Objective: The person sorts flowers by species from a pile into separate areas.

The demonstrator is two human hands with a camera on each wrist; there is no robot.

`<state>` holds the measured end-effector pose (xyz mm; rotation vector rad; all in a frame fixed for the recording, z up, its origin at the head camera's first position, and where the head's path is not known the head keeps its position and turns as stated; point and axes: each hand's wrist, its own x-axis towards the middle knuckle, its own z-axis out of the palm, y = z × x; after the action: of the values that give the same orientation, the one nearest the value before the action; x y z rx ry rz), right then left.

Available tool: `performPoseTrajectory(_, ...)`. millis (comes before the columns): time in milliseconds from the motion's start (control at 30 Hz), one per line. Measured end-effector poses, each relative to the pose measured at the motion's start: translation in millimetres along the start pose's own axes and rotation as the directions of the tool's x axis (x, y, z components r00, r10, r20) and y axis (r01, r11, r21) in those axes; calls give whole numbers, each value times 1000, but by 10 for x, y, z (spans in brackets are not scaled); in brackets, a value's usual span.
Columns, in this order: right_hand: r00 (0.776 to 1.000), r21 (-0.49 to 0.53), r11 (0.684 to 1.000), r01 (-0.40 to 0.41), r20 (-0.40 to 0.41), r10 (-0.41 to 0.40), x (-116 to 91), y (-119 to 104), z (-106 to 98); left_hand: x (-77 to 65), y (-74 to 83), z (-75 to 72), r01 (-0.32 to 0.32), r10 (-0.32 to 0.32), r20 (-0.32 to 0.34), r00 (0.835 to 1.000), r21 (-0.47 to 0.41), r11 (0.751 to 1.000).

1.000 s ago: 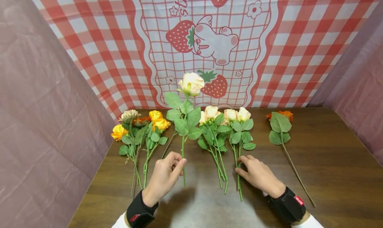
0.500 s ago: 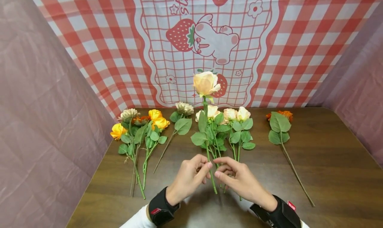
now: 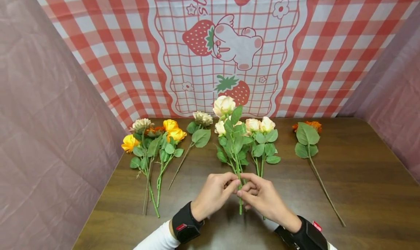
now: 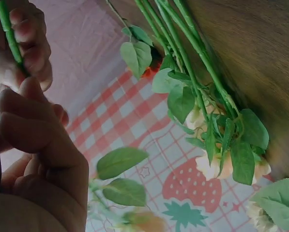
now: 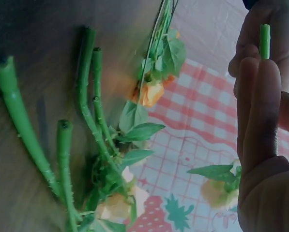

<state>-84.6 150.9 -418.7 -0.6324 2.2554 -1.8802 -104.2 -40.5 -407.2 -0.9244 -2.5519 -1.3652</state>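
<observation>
A cream rose with a green stem and leaves stands nearly upright above the table, its stem between both hands. My left hand pinches the stem with thumb and fingertips. Facing it from the right, my right hand has thumb and fingers on the same stem, slightly lower. The stem end sticks out past the right fingers in the right wrist view. Behind the held rose lie pale roses, partly hidden by it. Another pair of pale roses lies just right of them.
Orange and cream flowers lie in a bunch at the left of the wooden table. A single cream flower rests nearer the middle. One orange flower with a long stem lies at right. A strawberry-print cloth hangs behind.
The left hand has carried the rose rightward and lowered it, turning its bloom. The right hand has left the pale roses at right and come to the held rose's stem.
</observation>
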Motion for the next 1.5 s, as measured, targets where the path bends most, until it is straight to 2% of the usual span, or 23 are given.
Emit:
performPoseTrajectory(167, 995, -10, 996, -88, -46, 88, 35, 68, -90, -4, -2, -30, 23, -23, 18, 1000, 24, 999)
performPoseTrajectory(400, 977, -27, 982, -187, -111, 183, 99, 211, -289, -48, 18, -100, 16, -16, 7, 1000, 65, 998)
performPoseTrajectory(700, 939, 32, 944, -328, -103, 329, 153, 383, -454, -101, 93, -131, -19, 16, 55, 998, 54, 998)
performPoseTrajectory(1033, 927, -30, 927, -374, -51, 372, 156, 406, -503, -126, 129, -151, -59, 57, 45, 997, 49, 997)
performPoseTrajectory(1267, 916, -72, 914, -400, -19, 400, 153, 402, -505, -179, 62, -180, -82, 80, 18, 997, 75, 994)
performPoseTrajectory(1500, 912, -134, 903, -409, -16, 411, 145, 388, -519, -292, -53, -269, -15, 13, 25, 1000, 89, 996)
